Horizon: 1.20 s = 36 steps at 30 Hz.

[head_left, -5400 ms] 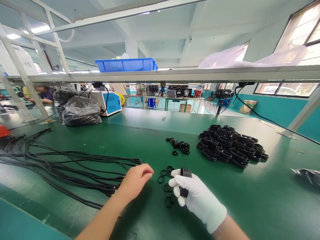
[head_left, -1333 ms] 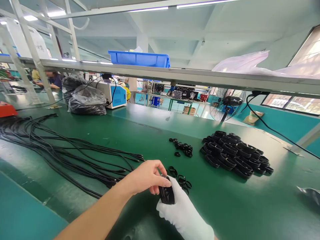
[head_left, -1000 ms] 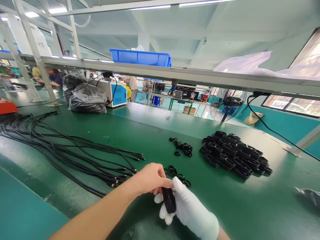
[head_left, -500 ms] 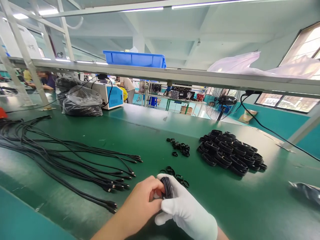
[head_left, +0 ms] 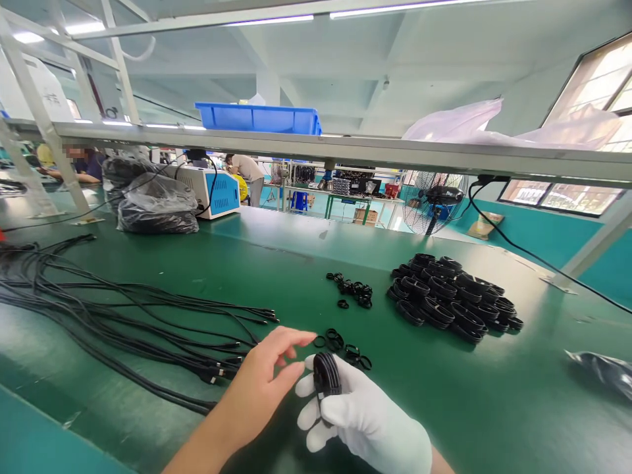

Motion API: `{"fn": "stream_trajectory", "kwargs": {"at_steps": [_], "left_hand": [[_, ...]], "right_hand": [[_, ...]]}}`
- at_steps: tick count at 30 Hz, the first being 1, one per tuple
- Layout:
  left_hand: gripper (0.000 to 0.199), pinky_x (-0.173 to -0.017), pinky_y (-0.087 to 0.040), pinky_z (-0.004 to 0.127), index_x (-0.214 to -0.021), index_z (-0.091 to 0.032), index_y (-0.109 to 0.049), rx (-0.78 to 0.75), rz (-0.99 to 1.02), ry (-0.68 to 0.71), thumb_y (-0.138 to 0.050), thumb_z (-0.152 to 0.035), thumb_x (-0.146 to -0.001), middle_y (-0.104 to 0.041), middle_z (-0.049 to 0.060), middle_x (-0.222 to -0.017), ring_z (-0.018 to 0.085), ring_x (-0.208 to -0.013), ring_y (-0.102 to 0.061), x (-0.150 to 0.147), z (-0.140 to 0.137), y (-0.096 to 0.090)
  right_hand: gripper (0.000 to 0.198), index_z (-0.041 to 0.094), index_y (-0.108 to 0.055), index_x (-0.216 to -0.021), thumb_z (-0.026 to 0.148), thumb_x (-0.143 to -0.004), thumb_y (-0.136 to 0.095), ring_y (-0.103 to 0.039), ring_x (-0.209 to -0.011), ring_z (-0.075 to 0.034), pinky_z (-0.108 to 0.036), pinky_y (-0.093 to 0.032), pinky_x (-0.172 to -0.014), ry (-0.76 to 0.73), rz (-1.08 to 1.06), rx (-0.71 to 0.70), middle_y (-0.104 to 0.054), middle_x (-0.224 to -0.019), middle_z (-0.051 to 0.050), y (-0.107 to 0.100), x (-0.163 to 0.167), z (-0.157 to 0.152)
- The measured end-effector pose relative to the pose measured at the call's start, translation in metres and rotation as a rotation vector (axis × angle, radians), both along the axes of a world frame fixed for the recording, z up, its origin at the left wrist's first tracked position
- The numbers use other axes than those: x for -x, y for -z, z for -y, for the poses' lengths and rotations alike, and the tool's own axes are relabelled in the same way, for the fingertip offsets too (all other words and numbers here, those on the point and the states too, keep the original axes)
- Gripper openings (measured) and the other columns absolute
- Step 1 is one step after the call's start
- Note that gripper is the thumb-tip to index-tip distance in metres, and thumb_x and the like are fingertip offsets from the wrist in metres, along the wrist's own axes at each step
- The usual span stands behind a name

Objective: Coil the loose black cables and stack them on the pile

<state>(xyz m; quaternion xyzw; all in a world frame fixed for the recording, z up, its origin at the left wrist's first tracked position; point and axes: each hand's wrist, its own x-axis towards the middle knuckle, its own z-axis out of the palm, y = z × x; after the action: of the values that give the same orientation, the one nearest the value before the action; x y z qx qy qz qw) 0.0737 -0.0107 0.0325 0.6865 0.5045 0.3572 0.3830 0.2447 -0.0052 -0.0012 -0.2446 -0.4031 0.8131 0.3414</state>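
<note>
My right hand (head_left: 368, 408), in a white glove, holds a coiled black cable (head_left: 326, 375) upright between thumb and fingers. Bare and empty, my left hand (head_left: 269, 368) is just left of the coil, thumb and index finger apart. Its index fingertip is right by a small black ring (head_left: 319, 341) on the green table; whether they touch I cannot tell. A few more black rings (head_left: 334, 339) lie beyond the coil, and a second cluster of small black rings (head_left: 353, 288) sits farther back.
Long loose black cables (head_left: 148, 316) stretch across the left side of the table (head_left: 296, 263). At right is a pile of coiled cables (head_left: 449, 296), with a plastic bag (head_left: 602, 372) near the right edge. A blue-and-white machine (head_left: 217, 191) and bagged goods (head_left: 158, 204) stand at the back left, under a shelf (head_left: 365, 148).
My left hand has let go of the coiled cable and moved slightly left, its fingers opening toward the rings. The coil stays in my right hand. The whole view has shifted slightly.
</note>
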Motion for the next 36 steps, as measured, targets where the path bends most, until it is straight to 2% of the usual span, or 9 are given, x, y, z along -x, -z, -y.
{"fn": "stream_trajectory", "kwargs": {"at_steps": [4,7,12,16,23,25,27,30,36], "left_hand": [[0.025,-0.081,-0.039,0.026,-0.093,-0.029,-0.067,0.043,-0.014,0.136,-0.054,-0.015,-0.076,-0.06,-0.003,-0.095,0.016,-0.09,-0.051,0.0,-0.01,-0.007],[0.021,-0.076,-0.04,0.027,-0.093,-0.027,-0.067,0.109,0.007,0.154,-0.059,-0.023,-0.075,-0.057,-0.002,-0.086,0.015,-0.081,-0.05,0.005,-0.021,-0.008],[0.026,-0.069,-0.04,0.024,-0.099,-0.022,-0.066,0.301,0.27,0.267,-0.062,-0.03,-0.074,-0.051,-0.001,-0.081,0.014,-0.077,-0.047,0.014,-0.032,0.005],[0.023,-0.069,-0.038,0.024,-0.092,-0.019,-0.067,0.301,0.277,0.201,-0.063,-0.031,-0.073,-0.053,-0.002,-0.074,0.013,-0.074,-0.048,0.011,-0.034,0.012],[0.026,-0.082,-0.041,0.028,-0.102,-0.022,-0.066,0.274,0.305,0.295,-0.052,-0.025,-0.08,-0.063,0.003,-0.099,0.017,-0.09,-0.055,0.01,-0.031,0.006],[0.027,-0.086,-0.04,0.03,-0.104,-0.023,-0.065,0.199,0.238,0.233,-0.052,-0.026,-0.081,-0.062,0.003,-0.106,0.018,-0.094,-0.055,0.008,-0.027,0.005],[0.024,-0.085,-0.04,0.03,-0.1,-0.023,-0.065,0.098,0.169,0.047,-0.051,-0.028,-0.082,-0.063,0.002,-0.105,0.018,-0.093,-0.054,0.005,-0.021,0.005],[0.021,-0.068,-0.04,0.026,-0.079,-0.019,-0.062,0.072,0.123,-0.167,-0.048,-0.034,-0.084,-0.06,-0.001,-0.076,0.015,-0.073,-0.051,-0.003,-0.01,0.006],[0.016,-0.059,-0.035,0.022,-0.069,-0.016,-0.055,0.328,0.275,-0.022,-0.058,-0.031,-0.074,-0.05,-0.004,-0.063,0.012,-0.062,-0.044,-0.014,-0.001,0.012]], "right_hand": [[0.046,0.006,-0.058,-0.102,0.039,-0.071,-0.068,-0.063,-0.073,-0.016,-0.026,-0.052,-0.062,-0.2,-0.162,0.011,-0.059,-0.088,-0.011,0.01,0.002,0.002],[0.047,0.006,-0.06,-0.104,0.047,-0.081,-0.054,-0.063,-0.078,-0.017,-0.028,-0.052,-0.067,-0.167,-0.26,0.088,-0.06,-0.096,-0.013,0.015,0.005,0.002],[0.06,0.009,-0.057,-0.108,0.061,-0.079,-0.047,-0.065,-0.072,-0.02,-0.03,-0.051,-0.06,-0.172,-0.194,0.217,-0.063,-0.094,-0.014,0.018,0.007,0.001],[0.045,0.012,-0.056,-0.104,0.049,-0.078,-0.058,-0.063,-0.072,-0.018,-0.03,-0.05,-0.063,-0.032,-0.073,0.102,-0.061,-0.096,-0.011,0.017,0.006,0.0],[0.05,0.01,-0.056,-0.107,0.049,-0.076,-0.06,-0.058,-0.086,-0.018,-0.031,-0.05,-0.067,-0.181,-0.262,0.15,-0.054,-0.106,-0.013,0.01,0.005,-0.001],[0.046,0.012,-0.054,-0.107,0.041,-0.073,-0.066,-0.057,-0.086,-0.018,-0.03,-0.05,-0.064,-0.113,-0.216,0.062,-0.053,-0.103,-0.01,0.007,0.006,0.0],[0.046,0.016,-0.051,-0.11,0.037,-0.072,-0.068,-0.057,-0.086,-0.018,-0.03,-0.05,-0.066,-0.01,-0.133,0.018,-0.052,-0.095,-0.006,0.004,0.006,0.002],[0.047,0.018,-0.048,-0.11,0.034,-0.071,-0.07,-0.056,-0.089,-0.018,-0.031,-0.049,-0.07,0.072,-0.04,0.027,-0.049,-0.092,-0.003,0.0,0.007,0.003],[0.046,0.015,-0.051,-0.105,0.042,-0.072,-0.067,-0.051,-0.086,-0.016,-0.03,-0.049,-0.066,0.03,0.074,-0.073,-0.049,-0.092,-0.005,-0.003,0.007,0.0]]}}
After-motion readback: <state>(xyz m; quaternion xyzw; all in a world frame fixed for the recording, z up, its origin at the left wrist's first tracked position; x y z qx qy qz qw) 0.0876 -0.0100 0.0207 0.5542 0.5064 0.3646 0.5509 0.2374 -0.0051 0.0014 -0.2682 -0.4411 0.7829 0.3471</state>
